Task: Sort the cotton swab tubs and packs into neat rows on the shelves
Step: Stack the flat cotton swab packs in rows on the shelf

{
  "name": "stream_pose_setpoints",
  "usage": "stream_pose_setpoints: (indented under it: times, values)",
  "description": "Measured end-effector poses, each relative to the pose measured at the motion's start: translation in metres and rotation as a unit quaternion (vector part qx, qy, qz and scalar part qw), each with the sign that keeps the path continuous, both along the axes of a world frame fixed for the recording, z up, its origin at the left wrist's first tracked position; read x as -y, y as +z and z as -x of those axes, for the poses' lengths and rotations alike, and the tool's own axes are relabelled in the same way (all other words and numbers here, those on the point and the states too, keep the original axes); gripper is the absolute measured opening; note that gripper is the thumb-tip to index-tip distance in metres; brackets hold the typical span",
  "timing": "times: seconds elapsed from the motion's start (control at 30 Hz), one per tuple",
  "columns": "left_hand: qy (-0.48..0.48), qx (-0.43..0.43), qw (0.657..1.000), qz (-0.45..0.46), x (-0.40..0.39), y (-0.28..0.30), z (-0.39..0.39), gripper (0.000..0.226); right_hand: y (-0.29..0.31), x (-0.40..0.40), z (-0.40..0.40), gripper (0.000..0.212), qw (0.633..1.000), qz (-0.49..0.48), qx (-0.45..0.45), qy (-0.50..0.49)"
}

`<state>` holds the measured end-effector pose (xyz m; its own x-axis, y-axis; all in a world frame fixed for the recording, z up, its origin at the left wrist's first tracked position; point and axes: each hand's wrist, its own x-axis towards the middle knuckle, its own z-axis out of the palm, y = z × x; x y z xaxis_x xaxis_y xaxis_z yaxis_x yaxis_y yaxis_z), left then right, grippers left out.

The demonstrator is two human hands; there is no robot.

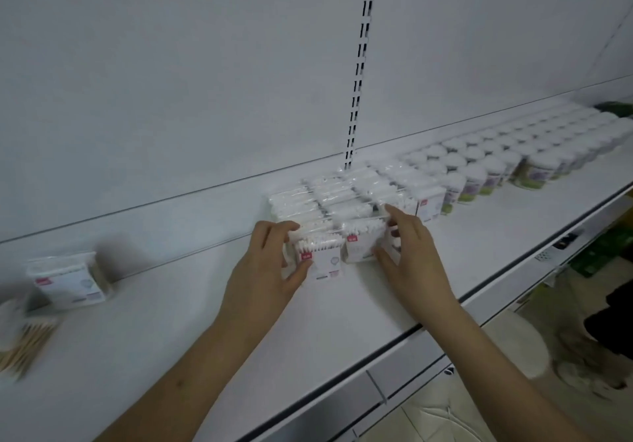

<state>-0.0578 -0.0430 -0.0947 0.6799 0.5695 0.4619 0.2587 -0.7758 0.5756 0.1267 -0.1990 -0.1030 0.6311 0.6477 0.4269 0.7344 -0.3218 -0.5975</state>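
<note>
Rows of clear cotton swab packs (342,195) stand at the middle of the white shelf (342,304), against its back wall. My left hand (267,267) grips the front left pack (320,256), thumb under it and fingers on its left side. My right hand (411,256) holds the front right pack (363,241), thumb at its lower corner, fingers over the top of the pack beside it. Round cotton swab tubs (496,160) with white lids stand in rows to the right.
One loose swab pack (68,279) stands apart at the left. A blurred bundle of wooden-stick swabs (24,342) lies at the far left edge. Green goods (596,253) show on a lower shelf at right. The floor lies below the shelf edge.
</note>
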Motion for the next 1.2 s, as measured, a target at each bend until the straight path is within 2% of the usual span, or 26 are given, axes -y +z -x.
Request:
stream_pose_setpoints:
  times: [0.07,0.13,0.2,0.27,0.33,0.43,0.53,0.67,0.83,1.03,1.13,1.2]
  values:
    - [0.007,0.023,1.0,0.01,-0.003,-0.004,0.001,0.045,-0.001,0.002,0.0,0.075,1.0,-0.007,-0.006,-0.014]
    - [-0.006,0.034,0.999,0.038,-0.003,-0.008,0.001,0.047,0.0,0.001,0.001,0.079,1.0,-0.027,-0.005,0.002]
    - [-0.025,0.03,0.998,0.057,-0.002,-0.011,0.001,0.052,0.001,-0.002,0.003,0.071,0.998,-0.047,0.037,0.018]
    - [-0.03,0.014,0.999,0.038,0.0,-0.013,-0.001,0.054,-0.001,-0.006,0.004,0.061,0.996,-0.055,0.072,0.028]
    - [-0.023,0.005,1.0,0.012,0.001,-0.014,-0.004,0.05,-0.005,-0.01,0.004,0.056,0.995,-0.045,0.089,0.029]
    - [-0.007,0.015,0.999,0.033,0.004,-0.016,-0.007,0.041,-0.01,-0.012,0.003,0.053,0.992,-0.034,0.125,-0.002]
    - [0.016,0.043,0.998,0.051,0.006,-0.016,-0.01,0.037,-0.01,-0.012,0.006,0.051,0.994,-0.056,0.087,-0.033]
    - [0.025,0.061,0.996,0.055,0.007,-0.018,-0.013,0.036,-0.012,-0.015,0.013,0.047,0.994,-0.066,0.085,0.012]
    - [0.02,0.042,0.997,0.06,0.007,-0.017,-0.013,0.037,-0.005,-0.017,0.012,0.042,0.995,-0.051,0.082,0.026]
    - [0.016,0.004,0.998,0.054,0.012,-0.004,-0.014,0.033,0.019,-0.027,0.025,0.036,0.989,-0.107,0.097,-0.017]
    - [0.019,-0.018,0.998,0.053,0.014,0.003,-0.017,0.039,0.028,-0.039,0.036,0.036,0.99,-0.114,0.083,0.004]
    - [0.016,-0.021,0.998,0.064,0.015,0.007,-0.013,0.054,0.035,-0.049,0.046,0.036,0.989,-0.125,0.079,0.024]
